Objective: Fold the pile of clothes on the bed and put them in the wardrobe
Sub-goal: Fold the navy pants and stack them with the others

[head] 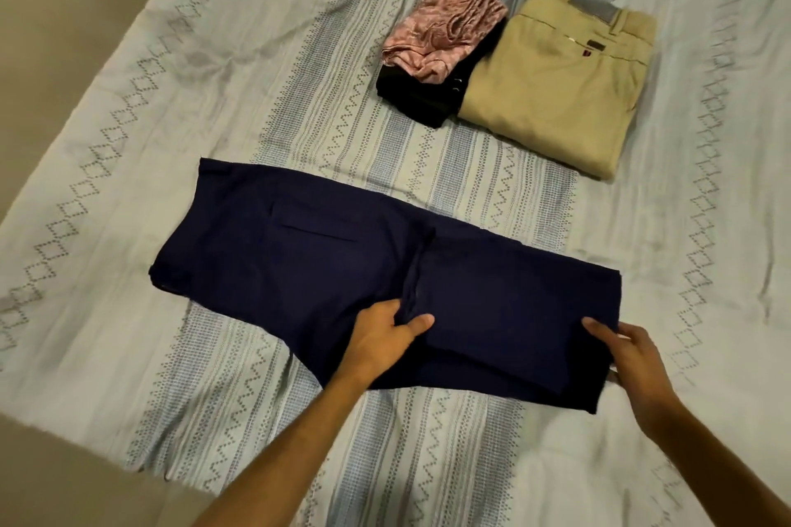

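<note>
I see the navy trousers lying folded across the bed. My left hand pinches a fabric fold at their near middle, thumb curled over it. My right hand grips their right end, fingers underneath, thumb on top. Beyond the trousers lie folded khaki trousers, with a pink garment stacked on black clothes just left of them.

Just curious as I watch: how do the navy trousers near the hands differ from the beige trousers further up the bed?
The navy trousers lie long and only partly folded; the beige trousers are a compact folded rectangle. The left hand pinches a fold at the navy pair's middle and the right hand holds its end; nobody touches the beige pair. The navy pair lies alone; the beige pair sits beside a pink-and-black stack. Both rest on the patterned bedsheet.
</note>
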The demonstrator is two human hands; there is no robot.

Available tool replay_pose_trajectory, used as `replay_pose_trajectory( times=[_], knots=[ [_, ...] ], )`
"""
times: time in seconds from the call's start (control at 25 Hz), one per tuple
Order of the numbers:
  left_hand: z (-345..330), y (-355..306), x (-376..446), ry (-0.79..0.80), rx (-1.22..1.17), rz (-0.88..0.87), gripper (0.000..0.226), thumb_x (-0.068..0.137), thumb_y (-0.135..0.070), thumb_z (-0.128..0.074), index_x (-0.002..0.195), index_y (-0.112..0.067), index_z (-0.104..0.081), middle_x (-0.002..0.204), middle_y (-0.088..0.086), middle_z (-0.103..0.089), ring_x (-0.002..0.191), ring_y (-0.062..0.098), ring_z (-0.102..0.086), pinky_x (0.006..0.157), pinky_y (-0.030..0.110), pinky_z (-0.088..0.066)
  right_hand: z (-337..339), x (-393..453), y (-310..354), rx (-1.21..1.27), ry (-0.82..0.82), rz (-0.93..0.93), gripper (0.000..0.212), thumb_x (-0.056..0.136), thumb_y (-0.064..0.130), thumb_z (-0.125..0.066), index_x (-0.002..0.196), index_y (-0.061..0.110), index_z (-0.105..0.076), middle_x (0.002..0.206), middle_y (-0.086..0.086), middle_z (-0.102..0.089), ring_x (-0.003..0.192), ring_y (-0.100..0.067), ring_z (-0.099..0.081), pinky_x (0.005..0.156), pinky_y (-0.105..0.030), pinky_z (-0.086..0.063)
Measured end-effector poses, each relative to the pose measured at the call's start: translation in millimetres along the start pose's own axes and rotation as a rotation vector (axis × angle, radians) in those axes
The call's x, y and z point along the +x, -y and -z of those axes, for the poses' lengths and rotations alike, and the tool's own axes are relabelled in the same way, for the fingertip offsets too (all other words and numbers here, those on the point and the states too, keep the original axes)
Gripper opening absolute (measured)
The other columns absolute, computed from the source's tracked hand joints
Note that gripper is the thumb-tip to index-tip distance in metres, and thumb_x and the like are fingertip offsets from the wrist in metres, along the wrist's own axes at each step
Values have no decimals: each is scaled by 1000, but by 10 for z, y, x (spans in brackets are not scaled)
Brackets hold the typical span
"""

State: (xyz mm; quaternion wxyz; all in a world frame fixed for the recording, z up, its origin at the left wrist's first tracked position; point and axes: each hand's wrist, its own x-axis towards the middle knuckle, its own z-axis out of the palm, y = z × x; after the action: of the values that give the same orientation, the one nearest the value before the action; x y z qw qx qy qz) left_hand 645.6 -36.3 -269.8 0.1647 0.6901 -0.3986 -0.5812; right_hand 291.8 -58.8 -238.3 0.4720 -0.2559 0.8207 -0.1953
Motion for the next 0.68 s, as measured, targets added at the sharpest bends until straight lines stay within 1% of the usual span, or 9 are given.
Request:
replay_pose_trajectory(
  times=[0.16,0.28,0.36,0.4,0.48,0.52,0.56,0.6,0.68],
  knots=[
    [-2,94,33,-50,235,9,51,85,-60,-77,92,-10,-71,81,1,-75,75,17,-72,78,42,-62,-1,13,79,52,118,-6,34,85,42,-82,110,23,-72,112,-1,-77,106,-27,-71,99,-50,-56],
    [-65,56,44,-111,236,35,55,81,-67,-76,91,-13,-70,82,-2,-74,76,17,-70,78,43,-61,60,36,41,92,149,0,26,86,37,-82,105,21,-76,106,-1,-80,105,-27,-72,97,-48,-58],
    [-150,-13,-69,-221,259,8,50,83,-59,-80,106,-17,-66,102,-3,-73,93,18,-69,87,43,-60,96,61,7,88,152,10,29,87,36,-82,108,17,-78,106,-2,-80,105,-27,-72,99,-49,-57],
    [-223,-38,-139,-346,358,-60,55,84,-53,-81,121,-19,-62,120,-1,-68,108,21,-65,94,45,-57,112,86,-17,81,153,12,31,88,37,-81,110,16,-78,107,-1,-80,106,-27,-72,102,-51,-56],
    [-326,-132,-220,-561,646,-355,74,88,-44,-78,150,-23,-45,155,4,-45,138,27,-47,109,47,-47,107,135,-56,82,168,10,33,88,38,-82,113,16,-78,108,0,-80,107,-27,-72,103,-52,-55],
    [-372,-197,-196,-566,766,-527,77,93,-43,-72,158,-24,-37,167,5,-32,150,30,-35,115,48,-40,116,163,-78,84,173,15,33,88,38,-82,113,17,-78,108,0,-80,107,-27,-72,103,-52,-55],
    [-393,-249,-126,-487,867,-640,76,98,-45,-64,164,-26,-30,173,5,-19,158,29,-22,122,49,-33,122,192,-95,84,174,17,31,88,37,-81,112,17,-78,108,0,-80,107,-26,-72,103,-52,-55],
    [-391,-271,-7,-389,949,-673,75,103,-49,-54,167,-28,-21,176,3,-8,162,28,-10,127,51,-26,131,227,-108,86,173,19,30,89,36,-81,112,18,-79,108,1,-80,107,-26,-72,104,-51,-55],
    [-368,-263,235,-210,1058,-568,75,107,-62,-34,168,-31,-3,176,-3,10,162,24,7,128,54,-21,167,278,-135,99,179,32,26,90,34,-81,111,19,-79,106,2,-80,108,-24,-72,104,-49,-55]
  ],
)
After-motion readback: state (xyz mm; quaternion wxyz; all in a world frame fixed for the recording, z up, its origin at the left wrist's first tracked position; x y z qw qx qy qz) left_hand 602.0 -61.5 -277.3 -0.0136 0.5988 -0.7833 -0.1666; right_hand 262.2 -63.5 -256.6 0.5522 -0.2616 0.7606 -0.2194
